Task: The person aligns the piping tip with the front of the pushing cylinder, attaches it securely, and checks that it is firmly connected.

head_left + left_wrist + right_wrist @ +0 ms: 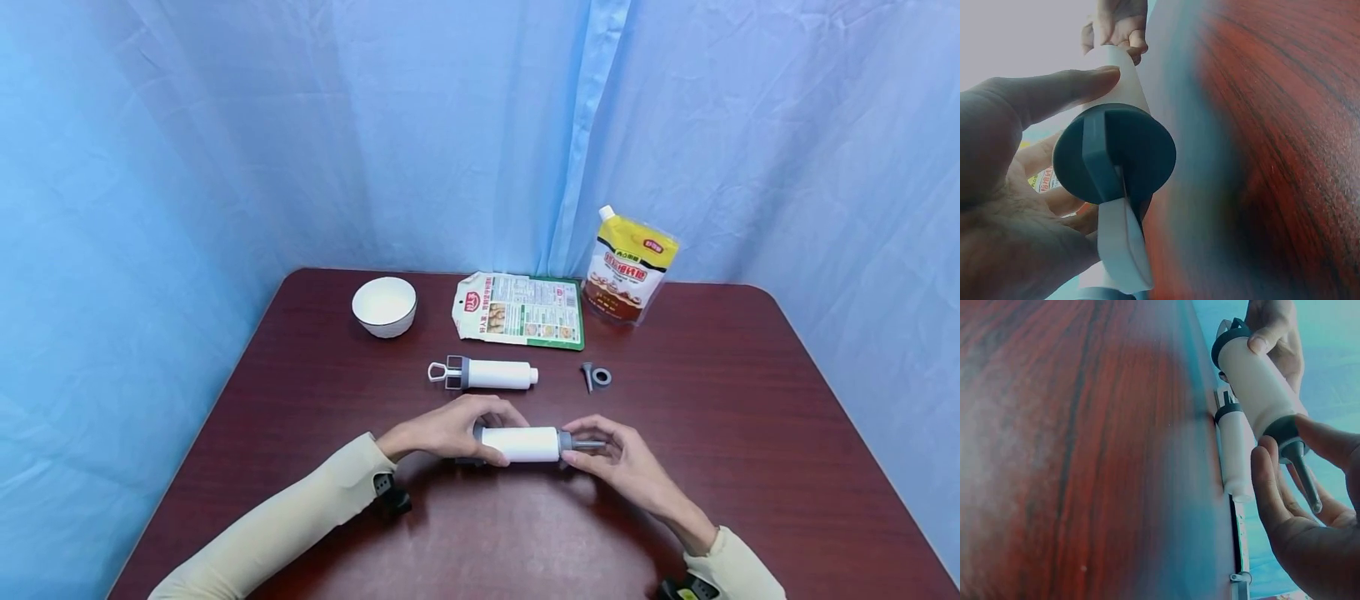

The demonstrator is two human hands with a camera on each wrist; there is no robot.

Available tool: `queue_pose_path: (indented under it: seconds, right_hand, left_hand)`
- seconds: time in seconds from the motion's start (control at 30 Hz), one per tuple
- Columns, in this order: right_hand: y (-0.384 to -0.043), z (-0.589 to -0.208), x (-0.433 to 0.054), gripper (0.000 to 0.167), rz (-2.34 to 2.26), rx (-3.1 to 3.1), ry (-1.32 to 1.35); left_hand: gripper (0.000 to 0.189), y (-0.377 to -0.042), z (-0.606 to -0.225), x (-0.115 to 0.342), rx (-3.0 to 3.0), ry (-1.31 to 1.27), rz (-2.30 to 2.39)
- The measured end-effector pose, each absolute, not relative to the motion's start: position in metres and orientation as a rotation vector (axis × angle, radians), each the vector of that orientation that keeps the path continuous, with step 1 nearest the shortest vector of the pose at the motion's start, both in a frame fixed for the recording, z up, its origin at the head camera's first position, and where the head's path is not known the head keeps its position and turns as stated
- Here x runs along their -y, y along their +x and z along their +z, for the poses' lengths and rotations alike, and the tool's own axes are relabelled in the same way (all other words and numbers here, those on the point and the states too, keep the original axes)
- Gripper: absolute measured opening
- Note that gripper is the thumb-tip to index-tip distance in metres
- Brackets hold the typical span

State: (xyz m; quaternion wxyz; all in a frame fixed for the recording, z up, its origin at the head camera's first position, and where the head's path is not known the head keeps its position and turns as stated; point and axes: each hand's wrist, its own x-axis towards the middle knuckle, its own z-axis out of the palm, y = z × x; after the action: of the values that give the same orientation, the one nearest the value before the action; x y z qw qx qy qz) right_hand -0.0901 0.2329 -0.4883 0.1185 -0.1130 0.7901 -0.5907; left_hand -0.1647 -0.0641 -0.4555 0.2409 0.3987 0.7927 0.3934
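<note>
A white pastry syringe (521, 444) with grey ends lies level between both hands, above the near half of the table. My left hand (452, 429) grips its plunger end, thumb along the white barrel. In the left wrist view the dark end cap (1144, 150) and white plunger handle (1119, 247) face the camera. My right hand (628, 462) pinches the grey collar (1282, 429) at the other end with thumb and fingers. A long tapered grey nozzle (1304, 478) sticks out of that collar, between the right hand's fingers.
Beyond the hands lie a second white syringe (498, 375), a small grey nozzle (587, 379) and a grey ring (602, 377). Farther back are a white bowl (385, 304), a flat food packet (517, 310) and a standing spouted pouch (628, 271). Blue curtains (450, 125) surround the table.
</note>
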Motion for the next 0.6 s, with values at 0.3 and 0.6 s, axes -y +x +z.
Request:
queue_pose_path:
  seconds: [0.3, 0.6]
  right_hand:
    - [-0.0910, -0.4872, -0.2315, 0.029, -1.702, -2.307, -0.244]
    - [-0.0895, -0.4888, -0.2315, 0.019, -1.744, -2.383, -0.288]
  left_hand:
    - [0.045, -0.1626, -0.4570, 0.0594, -2.169, 1.176, 1.069]
    - [0.046, -0.1582, -0.4571, 0.0568, -2.169, 1.175, 1.066]
